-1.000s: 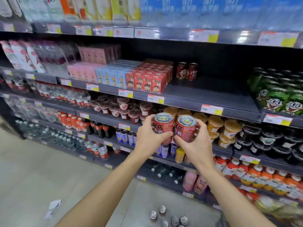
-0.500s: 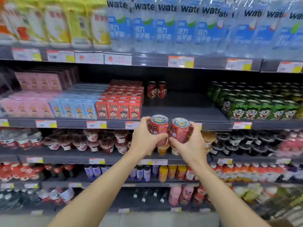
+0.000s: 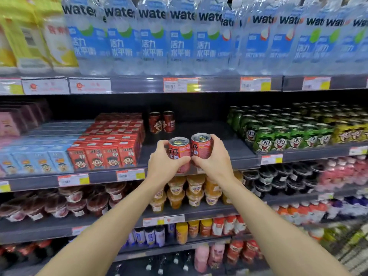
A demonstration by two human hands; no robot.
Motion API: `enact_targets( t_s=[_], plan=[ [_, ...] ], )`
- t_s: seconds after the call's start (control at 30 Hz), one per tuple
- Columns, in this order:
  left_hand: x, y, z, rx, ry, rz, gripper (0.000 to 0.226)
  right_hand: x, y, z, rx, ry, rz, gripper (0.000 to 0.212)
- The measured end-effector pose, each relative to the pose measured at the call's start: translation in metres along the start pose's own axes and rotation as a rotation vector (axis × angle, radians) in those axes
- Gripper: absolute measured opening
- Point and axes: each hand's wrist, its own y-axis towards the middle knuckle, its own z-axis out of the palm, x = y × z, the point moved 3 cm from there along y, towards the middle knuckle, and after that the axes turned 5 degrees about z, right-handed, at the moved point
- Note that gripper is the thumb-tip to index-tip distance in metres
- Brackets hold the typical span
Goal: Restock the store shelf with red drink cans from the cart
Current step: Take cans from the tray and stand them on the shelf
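At frame centre, the left hand (image 3: 163,166) and right hand (image 3: 216,162) each gripped a red metal drink can (image 3: 179,151) (image 3: 201,145). Both had risen to the dark shelf gap (image 3: 199,132), so placement looked imminent.

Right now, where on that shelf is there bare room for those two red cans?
The dark shelf is bare between the red cartons and the green cans, in front of two red cans at the back. Both hands, left and right, hold cans at its front edge. Elsewhere the shelves look packed.
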Motion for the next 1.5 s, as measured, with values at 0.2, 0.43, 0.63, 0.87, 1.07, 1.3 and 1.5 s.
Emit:
enact_targets(
  t_s=[0.2,0.43,0.63,0.87,1.07,1.3,1.5],
  plan=[
    [0.008,0.040,0.023,-0.014,0.048,-0.025,0.084,-0.020,0.024,0.007,0.001,0.035,0.070,0.088],
    [0.024,0.080,0.048,0.037,0.034,-0.061,0.084,-0.032,0.063,0.011,-0.057,0.035,0.111,0.083],
    [0.035,0.096,0.068,0.008,-0.014,-0.082,0.076,-0.044,0.086,0.024,-0.090,0.069,0.149,0.082],
    [0.042,0.093,0.080,0.038,-0.024,-0.056,0.076,-0.059,0.083,0.033,-0.059,0.106,0.128,0.080],
    [0.042,0.091,0.086,0.046,-0.009,-0.045,0.075,-0.068,0.085,0.029,-0.026,0.103,0.111,0.080],
    [0.034,0.077,0.098,-0.164,0.101,-0.005,0.083,-0.077,0.092,0.023,0.060,0.181,0.118,0.076],
    [0.036,0.086,0.111,-0.200,0.145,-0.037,0.076,-0.081,0.092,0.025,0.041,0.173,0.141,0.071]
  ],
)
